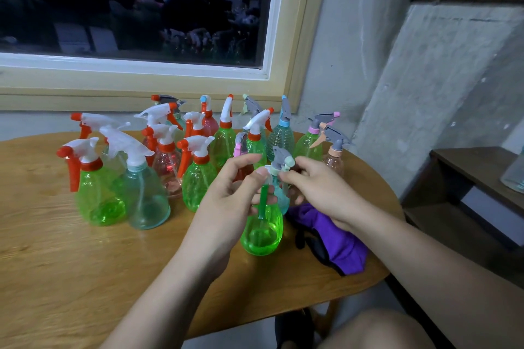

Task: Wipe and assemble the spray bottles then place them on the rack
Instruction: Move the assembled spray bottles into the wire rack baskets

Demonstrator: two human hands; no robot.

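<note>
Left hand (229, 195) grips the green bottle (262, 232) at the neck. Thumb is up against the collar, lower fingers wrap round the front, index finger sticks out loose above.

Right hand (314, 184) pinches the spray head (280, 160) with its fingertips, from the right side. The head is grey with a mint nozzle and collar, and sits on top of the bottle's neck. Can't tell if it's screwed down. A green strip hangs from the head down the bottle's front; trigger or tube, can't tell.

The bottle is upright, near the table's front-right. Its base is at or just above the round wooden table (85, 263); contact is unclear.

Purple cloth (337, 244) lies crumpled on the table just right of the bottle, under the right wrist, with a black part at its left edge.

Behind the hands is a cluster of assembled spray bottles, all upright and packed close:
- green ones with red-and-white heads, e.g. front left (96, 193)
- clear bottle (147, 198) with a white head, touching that green one
- pink bottle (167, 161) behind it
- ribbed blue bottle (280, 136) with a grey head, at the back
- peach bottle (334, 159) at the far right of the group

Dark window (136, 8) is above the table. Dark shelf unit (467, 167) stands off to the right, well apart from the table.
</note>
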